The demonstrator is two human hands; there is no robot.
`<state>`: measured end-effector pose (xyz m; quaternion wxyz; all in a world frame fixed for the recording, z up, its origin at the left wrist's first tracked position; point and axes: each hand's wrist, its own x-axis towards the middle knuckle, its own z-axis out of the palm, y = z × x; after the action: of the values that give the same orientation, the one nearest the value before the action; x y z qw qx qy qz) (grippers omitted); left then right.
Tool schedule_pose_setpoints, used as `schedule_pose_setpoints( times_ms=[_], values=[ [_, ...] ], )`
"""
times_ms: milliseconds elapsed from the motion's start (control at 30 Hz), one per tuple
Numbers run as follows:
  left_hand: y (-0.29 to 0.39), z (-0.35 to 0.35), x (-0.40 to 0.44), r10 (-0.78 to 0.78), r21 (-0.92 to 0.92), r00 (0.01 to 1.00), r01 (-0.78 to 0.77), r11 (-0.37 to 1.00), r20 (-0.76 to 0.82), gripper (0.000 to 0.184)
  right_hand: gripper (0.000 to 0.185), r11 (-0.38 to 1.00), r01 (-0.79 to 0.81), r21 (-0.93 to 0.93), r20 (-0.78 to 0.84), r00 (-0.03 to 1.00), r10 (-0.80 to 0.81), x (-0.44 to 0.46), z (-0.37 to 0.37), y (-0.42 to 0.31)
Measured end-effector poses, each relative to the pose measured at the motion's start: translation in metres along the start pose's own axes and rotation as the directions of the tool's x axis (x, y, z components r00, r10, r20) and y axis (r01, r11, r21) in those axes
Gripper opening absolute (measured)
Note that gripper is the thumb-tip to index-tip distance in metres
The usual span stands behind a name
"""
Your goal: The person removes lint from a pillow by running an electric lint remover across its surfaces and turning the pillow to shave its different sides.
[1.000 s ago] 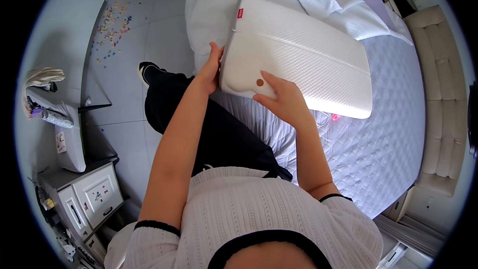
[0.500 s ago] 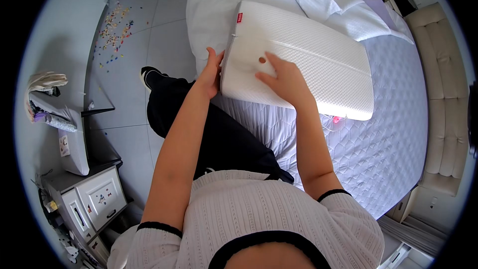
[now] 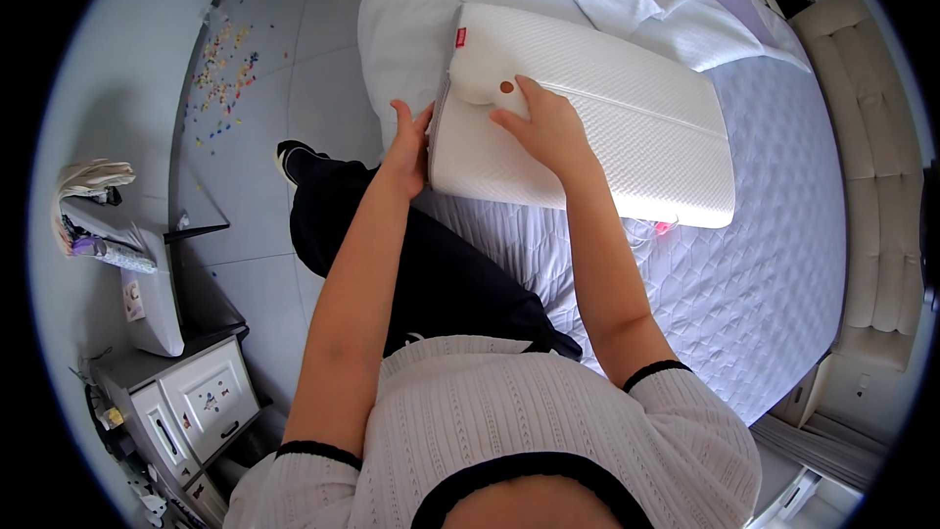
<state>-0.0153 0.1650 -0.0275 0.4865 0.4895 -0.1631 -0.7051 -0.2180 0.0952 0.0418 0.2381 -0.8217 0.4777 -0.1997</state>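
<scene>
A white quilted pillow (image 3: 607, 98) with a small red tag (image 3: 461, 37) lies slantwise on the bed. My left hand (image 3: 405, 149) rests against its left side edge, fingers stretched out and partly hidden there. My right hand (image 3: 548, 132) is above the pillow's left half, thumb and forefinger apart around a white rounded device (image 3: 474, 81) with a round brown button-like spot. The device sits on the pillow cover; its white blends with the fabric, so its full outline and exact kind are hard to make out.
A pale quilted mattress (image 3: 774, 196) spreads under the pillow, with a white blanket (image 3: 411, 29) along its far side. Something pink (image 3: 664, 227) lies by the pillow's near edge. Scattered colourful bits (image 3: 223, 78) lie on the floor. A white cabinet (image 3: 208, 402) stands at lower left.
My right hand and the white device have slid up across the pillow, away from my body. My left hand stays at the pillow's edge; the whole view has shifted slightly.
</scene>
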Motion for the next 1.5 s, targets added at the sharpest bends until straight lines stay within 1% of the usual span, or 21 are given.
schedule_pose_setpoints(
  times_ms=[100, 167, 233, 300, 400, 433, 500, 533, 600, 667, 700, 833, 867, 933, 1033, 1133, 1200, 1267, 1333, 1433, 1500],
  values=[
    [-0.003, -0.005, 0.003, 0.012, -0.011, 0.999, -0.011, 1.000, 0.047, 0.109, 0.056, 0.999, -0.005, 0.038, -0.043, 0.999, 0.007, -0.009, 0.000, 0.014],
    [-0.003, -0.003, 0.003, -0.021, 0.034, 1.000, 0.021, 0.999, -0.012, 0.108, 0.053, 0.997, 0.003, 0.074, -0.068, 0.998, 0.002, -0.021, -0.013, 0.029],
    [-0.002, -0.001, 0.001, -0.012, 0.042, 1.000, 0.012, 0.999, -0.002, 0.107, 0.046, 0.976, -0.163, 0.147, -0.033, 0.985, 0.170, -0.036, -0.035, 0.043],
    [-0.001, 0.000, -0.002, -0.005, 0.053, 1.000, 0.005, 0.999, 0.006, 0.106, 0.041, 0.968, -0.193, 0.163, -0.179, 0.959, 0.221, -0.054, -0.048, 0.070],
    [-0.001, 0.001, -0.001, 0.008, 0.051, 1.000, -0.009, 0.999, 0.025, 0.106, 0.045, 0.958, -0.265, 0.113, -0.341, 0.895, 0.288, -0.083, -0.068, 0.112],
    [-0.002, -0.001, 0.001, 0.019, 0.060, 0.999, -0.021, 0.998, 0.026, 0.105, 0.045, 0.957, -0.270, 0.110, -0.346, 0.892, 0.291, -0.089, -0.074, 0.117],
    [-0.006, -0.004, 0.005, 0.027, 0.072, 0.999, -0.029, 0.997, 0.031, 0.105, 0.047, 0.896, -0.423, 0.138, -0.290, 0.847, 0.445, -0.100, -0.082, 0.125],
    [-0.006, -0.005, 0.005, 0.032, 0.072, 0.999, -0.035, 0.997, 0.040, 0.104, 0.047, 0.894, -0.426, 0.139, -0.294, 0.844, 0.448, -0.101, -0.081, 0.120],
    [-0.007, -0.005, 0.007, 0.037, 0.076, 0.998, -0.041, 0.996, 0.051, 0.103, 0.047, 0.965, -0.250, 0.079, -0.310, 0.914, 0.262, -0.100, -0.070, 0.107],
    [-0.006, -0.002, 0.004, 0.043, 0.043, 0.999, -0.045, 0.998, 0.033, 0.097, 0.043, 0.978, -0.202, 0.045, -0.201, 0.957, 0.207, -0.089, -0.057, 0.081],
    [-0.007, -0.001, 0.003, 0.046, 0.047, 0.998, -0.047, 0.998, 0.033, 0.097, 0.043, 0.959, -0.238, 0.155, -0.102, 0.962, 0.255, -0.084, -0.052, 0.060],
    [-0.006, 0.006, -0.005, 0.096, 0.071, 0.995, -0.098, 0.993, 0.032, 0.087, 0.064, 0.988, -0.097, 0.119, 0.117, 0.990, 0.083, -0.067, -0.013, 0.010],
    [-0.006, 0.008, -0.006, 0.111, 0.080, 0.994, -0.113, 0.990, 0.023, 0.085, 0.065, 0.989, 0.031, 0.143, 0.054, 0.998, -0.039, -0.066, 0.001, 0.004],
    [-0.006, 0.004, -0.006, 0.069, 0.041, 0.997, -0.071, 0.997, 0.042, 0.084, 0.065, 0.978, 0.014, 0.206, 0.184, 0.981, -0.053, -0.069, 0.002, -0.007],
    [-0.007, 0.004, -0.005, 0.053, 0.029, 0.997, -0.055, 0.998, 0.057, 0.083, 0.064, 0.982, 0.031, 0.187, 0.177, 0.982, -0.065, -0.074, -0.010, -0.001],
    [-0.006, 0.006, -0.005, 0.063, 0.058, 0.998, -0.063, 0.996, 0.019, 0.080, 0.056, 0.985, -0.035, 0.166, 0.044, 0.999, 0.029, -0.089, -0.028, 0.028],
    [-0.010, -0.001, 0.001, 0.055, 0.084, 0.997, -0.060, 0.995, 0.052, 0.081, 0.049, 0.952, -0.278, 0.129, 0.146, 0.955, 0.259, -0.096, -0.067, 0.028],
    [-0.011, -0.002, 0.001, 0.050, 0.080, 0.998, -0.053, 0.995, 0.039, 0.079, 0.045, 0.979, -0.168, 0.117, -0.093, 0.979, 0.179, -0.114, -0.070, 0.070],
    [-0.013, -0.007, 0.006, 0.048, 0.078, 0.998, -0.050, 0.996, 0.029, 0.078, 0.044, 0.945, -0.297, 0.139, -0.135, 0.939, 0.316, -0.128, -0.087, 0.077],
    [-0.015, -0.010, 0.010, 0.036, 0.070, 0.997, -0.041, 0.997, 0.070, 0.078, 0.045, 0.934, -0.331, 0.136, -0.179, 0.919, 0.352, -0.138, -0.091, 0.083],
    [-0.009, 0.008, -0.004, 0.118, 0.181, 0.993, -0.112, 0.977, -0.021, 0.079, 0.046, 0.936, -0.318, 0.150, -0.175, 0.924, 0.341, -0.140, -0.087, 0.077]
  ],
)
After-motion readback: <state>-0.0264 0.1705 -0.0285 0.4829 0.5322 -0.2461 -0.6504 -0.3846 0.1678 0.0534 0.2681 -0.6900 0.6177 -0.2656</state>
